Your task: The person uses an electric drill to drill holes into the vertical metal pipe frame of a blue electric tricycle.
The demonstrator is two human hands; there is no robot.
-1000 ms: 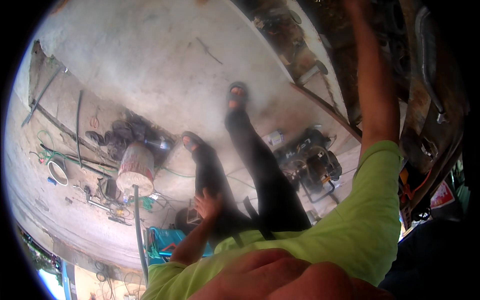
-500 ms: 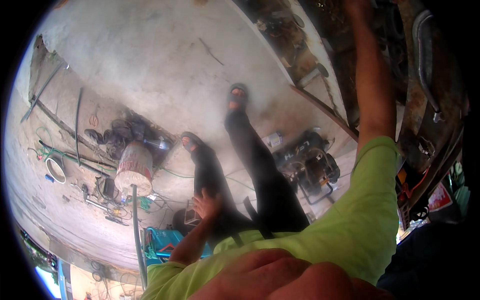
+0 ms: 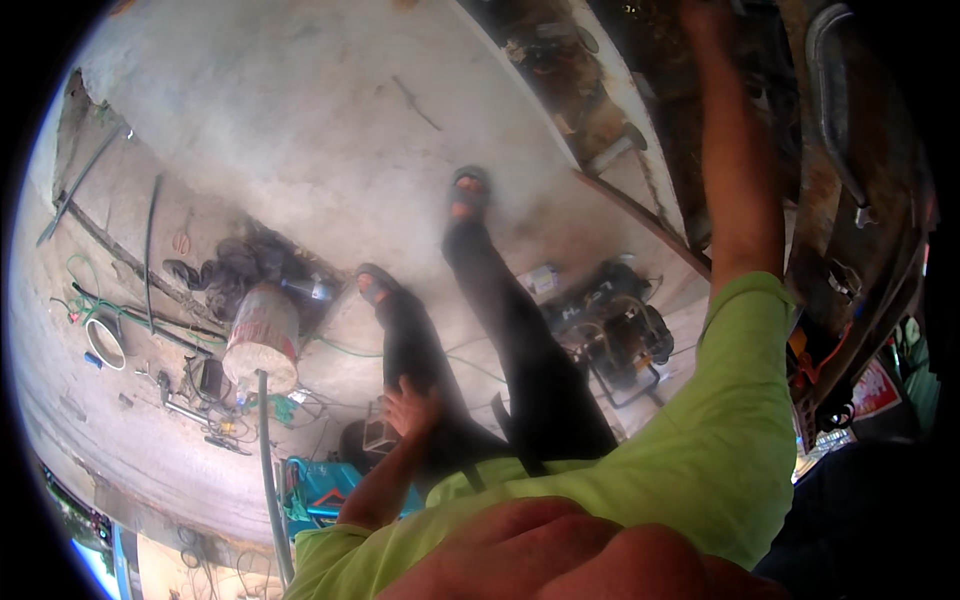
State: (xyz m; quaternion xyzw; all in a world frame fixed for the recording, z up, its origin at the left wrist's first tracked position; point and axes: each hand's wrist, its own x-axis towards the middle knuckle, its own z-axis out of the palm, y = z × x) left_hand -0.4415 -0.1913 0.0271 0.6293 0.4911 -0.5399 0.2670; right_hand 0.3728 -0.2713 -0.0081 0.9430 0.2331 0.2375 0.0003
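Observation:
My left hand lies on the thigh of my dark trousers, fingers spread and nothing held. My right arm stretches up along the right side toward a large rusty metal body with an open bay, which looks like part of a vehicle. At the very top edge, my right hand is dark and partly cut off, so its fingers and whatever they touch cannot be made out. A curved grey metal pipe runs along the rusty body to the right of that arm.
Left of my legs stands a weathered cylinder with a pole. Near it are a dark cloth heap, a white-rimmed bucket, hoses and scattered tools. A black compressor-like machine sits right of my legs, a teal case lower left.
The view has shifted slightly, so the surroundings appear a little further left. My left hand stays on my thigh, and my right arm remains stretched toward the rusty body.

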